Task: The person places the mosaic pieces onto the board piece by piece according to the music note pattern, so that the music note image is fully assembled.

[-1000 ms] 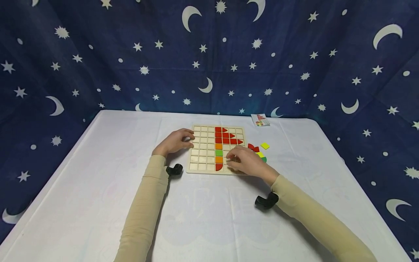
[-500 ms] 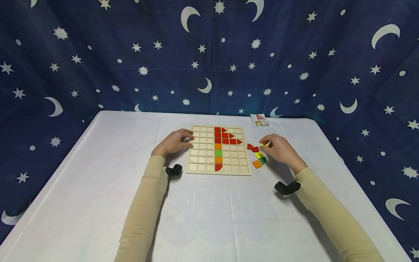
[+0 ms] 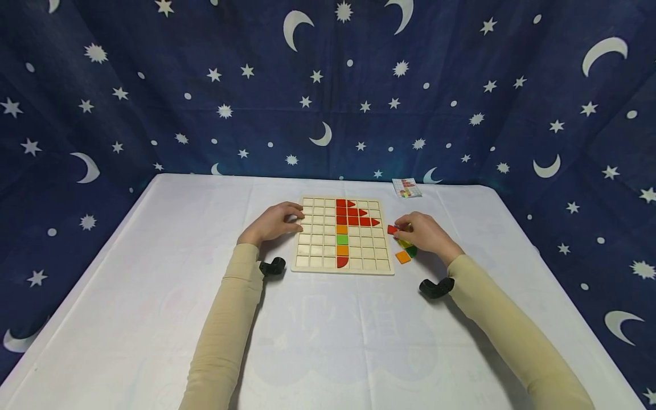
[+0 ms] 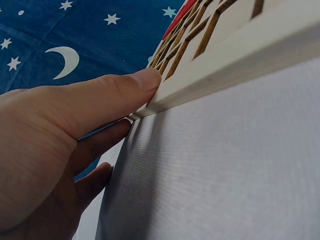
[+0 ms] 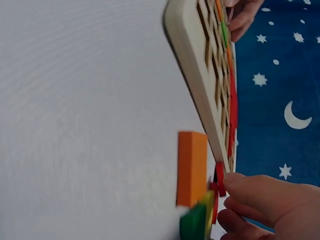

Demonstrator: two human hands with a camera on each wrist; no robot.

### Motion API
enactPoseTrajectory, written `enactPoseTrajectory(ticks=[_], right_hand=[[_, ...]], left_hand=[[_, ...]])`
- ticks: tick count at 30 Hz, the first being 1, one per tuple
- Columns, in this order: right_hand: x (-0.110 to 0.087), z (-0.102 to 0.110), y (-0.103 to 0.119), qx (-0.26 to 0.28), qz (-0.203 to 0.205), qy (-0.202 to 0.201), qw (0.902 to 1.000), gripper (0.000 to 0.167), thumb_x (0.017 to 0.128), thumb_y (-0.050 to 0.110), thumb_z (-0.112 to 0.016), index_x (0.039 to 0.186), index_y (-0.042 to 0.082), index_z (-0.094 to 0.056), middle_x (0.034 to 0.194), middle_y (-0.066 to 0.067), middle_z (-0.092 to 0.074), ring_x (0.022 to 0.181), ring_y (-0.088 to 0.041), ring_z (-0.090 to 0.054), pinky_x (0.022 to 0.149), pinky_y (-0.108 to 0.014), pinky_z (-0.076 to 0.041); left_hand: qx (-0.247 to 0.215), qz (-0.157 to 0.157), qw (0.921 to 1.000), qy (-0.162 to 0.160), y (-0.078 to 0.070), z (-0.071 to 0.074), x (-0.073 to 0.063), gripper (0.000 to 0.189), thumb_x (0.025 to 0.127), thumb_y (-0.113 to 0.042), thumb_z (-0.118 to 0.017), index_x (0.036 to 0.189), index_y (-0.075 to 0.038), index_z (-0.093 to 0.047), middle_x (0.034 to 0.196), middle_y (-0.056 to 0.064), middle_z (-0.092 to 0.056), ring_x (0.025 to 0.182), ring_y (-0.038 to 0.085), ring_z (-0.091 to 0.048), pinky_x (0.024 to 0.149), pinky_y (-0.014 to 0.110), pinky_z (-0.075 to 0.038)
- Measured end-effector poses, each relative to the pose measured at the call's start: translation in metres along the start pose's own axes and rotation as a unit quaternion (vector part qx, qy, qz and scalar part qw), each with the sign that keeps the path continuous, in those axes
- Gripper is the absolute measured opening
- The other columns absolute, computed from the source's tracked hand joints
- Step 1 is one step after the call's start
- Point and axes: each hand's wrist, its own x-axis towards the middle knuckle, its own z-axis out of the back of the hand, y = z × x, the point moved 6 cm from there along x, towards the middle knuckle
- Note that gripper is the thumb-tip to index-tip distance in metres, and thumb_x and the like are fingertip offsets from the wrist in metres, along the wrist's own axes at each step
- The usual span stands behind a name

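Note:
A square wooden grid board (image 3: 318, 249) lies mid-table, with red, orange and green tiles set in some of its cells. At its left edge rests my left hand (image 3: 275, 222); in the left wrist view the thumb touches the rim and the other fingers are beside it. My right hand (image 3: 426, 232) is over the loose tiles right of the board, thumb and index finger apart. Its thumb tip is at a red tile (image 5: 220, 179) in the right wrist view. Around it lie an orange square tile (image 3: 403, 257), a green tile (image 3: 411, 251) and a partly hidden yellow one.
A small picture card (image 3: 407, 188) lies near the table's back edge, with red, yellow and green shapes printed on it. White cloth covers the table (image 3: 328, 341). Behind it hangs a dark blue curtain (image 3: 256, 114) with moons and stars.
My right hand has moved right, off the board to the yellow tile, then slightly left over the red tiles. An orange tile it covered now shows. My left hand has stayed put.

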Motion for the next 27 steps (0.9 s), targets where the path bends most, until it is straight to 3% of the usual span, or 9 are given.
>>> enactPoseTrajectory(ticks=[8,18,27], right_hand=[[0.007,-0.007,0.008,-0.009,0.009,0.004,0.9999,0.034,0.092,0.018,-0.069,0.12,-0.001,-0.067,0.108,-0.015,-0.065,0.095,-0.028,-0.057,0.091,-0.046,-0.051],[0.009,-0.008,0.01,-0.025,0.016,-0.007,0.9995,0.027,0.092,0.016,-0.069,0.113,0.0,-0.069,0.101,-0.012,-0.066,0.091,-0.026,-0.058,0.085,-0.043,-0.052],[0.009,-0.001,0.015,-0.009,0.004,-0.017,0.9998,0.026,0.094,0.017,-0.067,0.114,0.001,-0.068,0.105,-0.014,-0.063,0.089,-0.026,-0.056,0.079,-0.039,-0.053]], left_hand=[[0.0,-0.003,1.0,0.001,-0.001,0.0,-0.001,0.038,0.09,-0.018,-0.072,0.123,-0.001,-0.066,0.143,0.014,-0.049,0.136,0.032,-0.04,0.115,0.044,-0.031],[0.003,-0.007,1.0,0.002,-0.001,-0.001,0.0,0.039,0.089,-0.017,-0.073,0.123,0.0,-0.065,0.143,0.015,-0.049,0.136,0.033,-0.04,0.115,0.044,-0.031],[0.005,-0.008,1.0,0.001,0.002,-0.001,0.001,0.038,0.09,-0.018,-0.072,0.123,-0.001,-0.065,0.143,0.014,-0.049,0.136,0.032,-0.04,0.115,0.043,-0.031]])
